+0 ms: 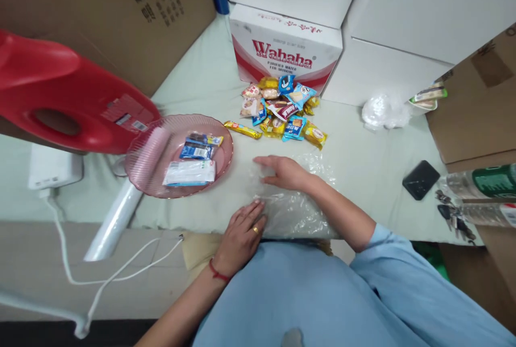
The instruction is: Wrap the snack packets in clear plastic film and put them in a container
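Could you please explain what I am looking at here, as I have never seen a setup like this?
Certainly. There is no machine, only a person's two bare hands, seen from a camera worn on that person's head, looking forward and down. The left hand lies flat at the edge of some clear plastic; the right hand is over it, thumb and forefinger apart. Neither clearly grips anything. On the cloth-covered table, wrapped snacks are heaped before a Wahaha carton. To the left, a pink dish contains several flat packets. At the right are a black flat object and keys.
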Demonstrator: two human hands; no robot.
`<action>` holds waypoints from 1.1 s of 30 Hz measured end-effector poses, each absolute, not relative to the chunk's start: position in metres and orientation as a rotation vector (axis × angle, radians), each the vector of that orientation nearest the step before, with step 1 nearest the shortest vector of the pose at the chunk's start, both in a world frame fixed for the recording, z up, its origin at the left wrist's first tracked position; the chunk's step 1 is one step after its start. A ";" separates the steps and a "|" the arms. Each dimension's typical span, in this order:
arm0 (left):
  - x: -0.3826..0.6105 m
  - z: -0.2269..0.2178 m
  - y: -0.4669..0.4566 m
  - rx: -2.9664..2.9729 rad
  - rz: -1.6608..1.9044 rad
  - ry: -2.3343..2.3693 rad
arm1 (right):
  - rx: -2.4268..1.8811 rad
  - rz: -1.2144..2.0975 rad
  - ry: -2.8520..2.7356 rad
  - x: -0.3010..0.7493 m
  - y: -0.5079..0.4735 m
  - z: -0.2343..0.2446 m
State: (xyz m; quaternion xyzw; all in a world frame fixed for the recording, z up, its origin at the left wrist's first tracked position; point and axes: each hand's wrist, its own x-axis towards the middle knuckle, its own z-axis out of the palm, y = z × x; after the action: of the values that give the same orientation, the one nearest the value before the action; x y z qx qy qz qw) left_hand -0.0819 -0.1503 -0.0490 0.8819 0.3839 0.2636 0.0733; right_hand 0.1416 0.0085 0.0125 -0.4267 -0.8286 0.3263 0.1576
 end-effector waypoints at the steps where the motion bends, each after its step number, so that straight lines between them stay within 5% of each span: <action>1: -0.085 -0.050 -0.153 2.648 0.801 1.157 | -1.222 0.980 -2.407 0.132 0.018 0.007; 8: -0.104 -0.047 -0.164 2.574 0.947 1.289 | -1.241 0.781 -2.088 0.126 0.057 0.008; 15: -0.096 0.006 -0.164 2.463 1.142 1.464 | -1.359 0.437 -1.979 0.172 -0.032 0.027; 23: -0.056 -0.017 -0.098 2.564 0.678 1.446 | -1.336 0.581 -2.272 0.213 -0.128 -0.008; 33: -0.074 -0.035 -0.090 2.571 0.566 1.317 | -1.761 0.174 -1.875 0.279 0.004 -0.006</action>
State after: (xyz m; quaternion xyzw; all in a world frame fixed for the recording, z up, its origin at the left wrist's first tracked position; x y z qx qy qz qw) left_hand -0.0737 -0.0898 -0.0354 0.8691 0.4452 0.1915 0.0991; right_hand 0.2792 0.0043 -0.0064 -0.6561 -0.6986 0.0650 0.2779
